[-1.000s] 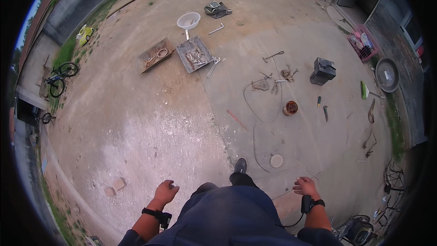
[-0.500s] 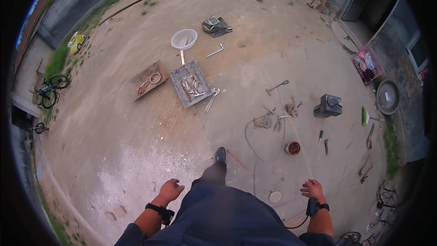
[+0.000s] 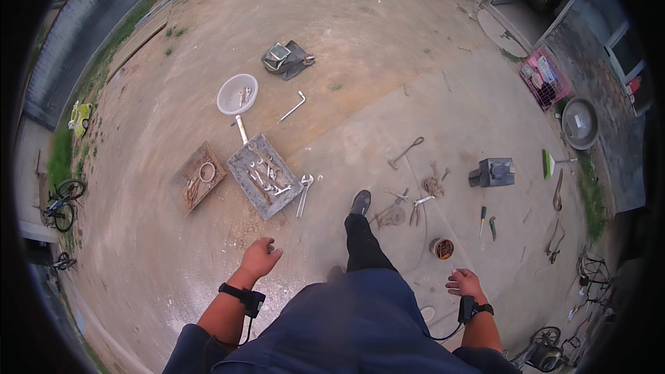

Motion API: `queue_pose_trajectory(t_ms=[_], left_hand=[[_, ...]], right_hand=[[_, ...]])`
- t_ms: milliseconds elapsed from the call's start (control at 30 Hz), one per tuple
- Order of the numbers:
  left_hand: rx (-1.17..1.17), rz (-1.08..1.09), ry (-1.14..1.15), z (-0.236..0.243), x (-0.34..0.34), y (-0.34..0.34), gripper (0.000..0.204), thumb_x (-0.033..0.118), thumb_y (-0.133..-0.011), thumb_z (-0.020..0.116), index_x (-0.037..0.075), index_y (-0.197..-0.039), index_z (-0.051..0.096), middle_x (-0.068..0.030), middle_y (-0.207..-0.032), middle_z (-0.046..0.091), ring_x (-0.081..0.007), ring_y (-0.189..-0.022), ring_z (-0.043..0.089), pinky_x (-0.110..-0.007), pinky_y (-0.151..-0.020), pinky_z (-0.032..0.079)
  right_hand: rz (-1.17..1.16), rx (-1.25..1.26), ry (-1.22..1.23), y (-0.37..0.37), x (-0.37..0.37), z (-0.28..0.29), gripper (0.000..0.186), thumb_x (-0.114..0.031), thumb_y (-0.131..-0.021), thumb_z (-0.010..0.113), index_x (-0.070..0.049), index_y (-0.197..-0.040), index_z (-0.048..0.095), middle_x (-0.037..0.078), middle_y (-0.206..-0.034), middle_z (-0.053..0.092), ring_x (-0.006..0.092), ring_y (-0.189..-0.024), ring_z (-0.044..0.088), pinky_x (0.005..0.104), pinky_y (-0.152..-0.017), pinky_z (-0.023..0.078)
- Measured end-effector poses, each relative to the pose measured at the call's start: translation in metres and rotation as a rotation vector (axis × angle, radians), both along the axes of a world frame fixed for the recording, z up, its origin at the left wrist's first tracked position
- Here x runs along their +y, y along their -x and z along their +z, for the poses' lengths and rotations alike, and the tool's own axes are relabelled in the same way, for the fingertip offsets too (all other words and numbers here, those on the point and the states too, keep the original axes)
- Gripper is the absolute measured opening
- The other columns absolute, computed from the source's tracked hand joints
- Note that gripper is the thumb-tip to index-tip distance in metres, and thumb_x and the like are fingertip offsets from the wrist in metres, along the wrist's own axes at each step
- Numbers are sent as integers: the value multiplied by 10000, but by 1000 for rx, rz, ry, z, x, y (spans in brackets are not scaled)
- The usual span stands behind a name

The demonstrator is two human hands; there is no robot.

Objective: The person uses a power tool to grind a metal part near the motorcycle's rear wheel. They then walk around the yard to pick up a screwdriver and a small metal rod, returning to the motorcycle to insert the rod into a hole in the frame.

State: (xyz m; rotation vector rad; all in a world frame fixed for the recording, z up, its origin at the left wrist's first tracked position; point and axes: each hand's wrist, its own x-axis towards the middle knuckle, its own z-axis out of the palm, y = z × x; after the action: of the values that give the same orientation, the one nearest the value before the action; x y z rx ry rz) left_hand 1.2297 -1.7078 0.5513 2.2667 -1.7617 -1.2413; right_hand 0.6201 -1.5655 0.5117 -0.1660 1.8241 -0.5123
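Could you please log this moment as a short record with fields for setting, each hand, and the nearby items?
Setting: outdoor yard, bare dirt and concrete ground
Left hand: empty, fingers loosely curled, over the ground
Right hand: empty, near the small round tin
Stance: one foot stepped forward
Ahead left: grey tray of wrenches, wooden tray, white bowl
Ahead right: dark metal block, loose hand tools

Bare dirt yard in flat daylight
A concrete slab meets packed earth; a grey wall and grass strip edge the left.
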Motion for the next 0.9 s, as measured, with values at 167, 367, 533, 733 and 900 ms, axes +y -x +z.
queue_pose_trajectory(t_ms=[167, 367, 533, 733, 900], left_hand=[[-67, 11, -70, 0, -100, 12, 540, 364, -865, 727, -4, -1249, 634, -198, -1093, 720, -327, -1028, 698, -409, -905, 547], [-68, 32, -86, 21, -225, 25, 532, 351, -866, 729, -7, -1249, 634, -200, -1087, 722, -328, -1021, 702, -407, -911, 546], [-37, -76, -86, 10, -338, 37, 522, 349, -865, 728, -8, -1236, 642, -211, -1078, 721, -332, -1013, 704, -409, -903, 548], [-46, -297, -73, 4, -507, 73, 515, 335, -870, 727, -20, -1231, 634, -214, -1051, 725, -338, -990, 707, -408, -883, 555], [-72, -447, -36, 3, -661, 116, 498, 321, -858, 728, -16, -1215, 645, -213, -1047, 723, -337, -982, 707, -419, -878, 557]], right_hand=[[-43, -55, 28, 6, -142, -34, 418, -289, -955, 675, -20, -1257, 568, 148, -1077, 667, 307, -863, 717, 427, -712, 604], [58, -49, 185, 8, -323, 3, 438, -318, -960, 674, -26, -1269, 566, 118, -1098, 671, 250, -904, 710, 374, -733, 582], [49, -3, 262, 27, -421, 29, 451, -337, -963, 668, -39, -1284, 560, 112, -1116, 671, 233, -909, 711, 361, -752, 580], [-230, 49, 112, 49, -439, 5, 397, -300, -964, 659, -15, -1230, 580, 115, -1077, 674, 242, -874, 705, 359, -718, 577], [-460, 26, -3, 28, -444, -15, 353, -295, -984, 614, -34, -1220, 582, 107, -1044, 666, 282, -867, 706, 408, -732, 583]])
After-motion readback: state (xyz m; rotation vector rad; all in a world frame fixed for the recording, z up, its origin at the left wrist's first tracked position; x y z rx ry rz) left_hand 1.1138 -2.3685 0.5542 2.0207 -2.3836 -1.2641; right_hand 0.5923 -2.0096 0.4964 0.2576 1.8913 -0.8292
